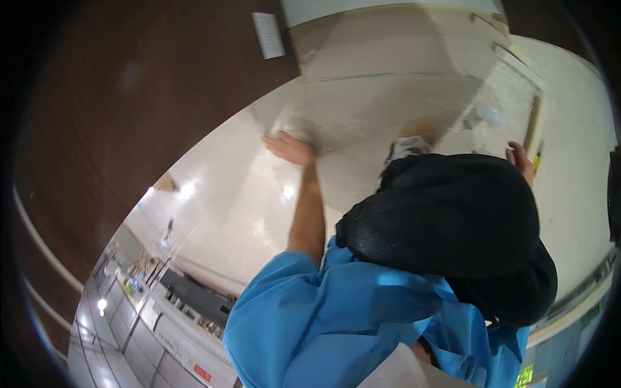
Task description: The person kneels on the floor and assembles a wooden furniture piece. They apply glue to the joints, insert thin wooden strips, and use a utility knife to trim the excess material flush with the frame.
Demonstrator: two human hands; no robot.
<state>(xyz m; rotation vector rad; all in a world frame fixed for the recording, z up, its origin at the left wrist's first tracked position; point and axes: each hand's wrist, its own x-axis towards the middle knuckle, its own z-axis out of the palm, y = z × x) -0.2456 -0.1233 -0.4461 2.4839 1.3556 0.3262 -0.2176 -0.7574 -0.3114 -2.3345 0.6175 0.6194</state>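
Observation:
My left hand (pixel 291 150) rests palm down on a pale, glossy surface (pixel 259 187), its fingers stretched toward the dark brown panel. Nothing shows in it. My right hand (pixel 521 161) is partly hidden behind my black-clad knee; its visible fingers are slightly bent and apart, with no object seen in them. Just beside it lies a thin yellow tool (pixel 538 159), too small to name surely. A small round translucent disc (pixel 491 116) sits on the pale surface beyond that hand.
A dark brown panel (pixel 142 84) fills the far left, with a white paper (pixel 268 35) on it. A wooden strip (pixel 534 123) runs along the right. Between my hands is my patterned shoe (pixel 410 146). Cluttered shelving (pixel 194 297) stands at lower left.

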